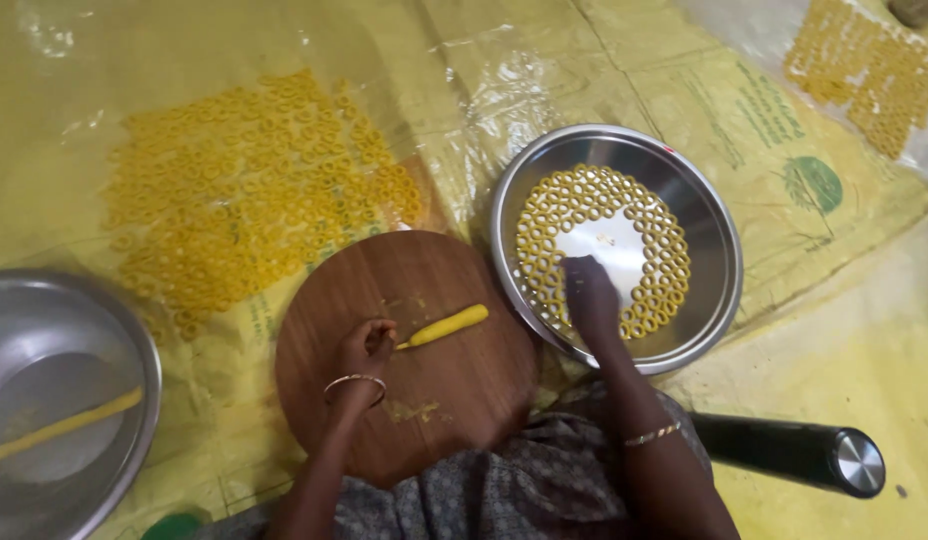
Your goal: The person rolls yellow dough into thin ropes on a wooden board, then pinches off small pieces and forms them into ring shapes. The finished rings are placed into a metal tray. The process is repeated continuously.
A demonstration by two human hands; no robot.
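Observation:
My left hand rests on a round wooden board, its fingertips pinching the thin end of a short yellow dough roll that lies on the board. My right hand reaches into a round steel plate, fingers down among small yellow dough rings set in curved rows along the plate's floor. Whether a ring is between those fingers is hidden. Both wrists carry a thin bangle.
Many dough rings lie spread on the yellow plastic sheet at the left, and another patch of rings at the top right. A steel bowl at the left holds a long dough rope. A dark cylinder with a steel cap lies at the right.

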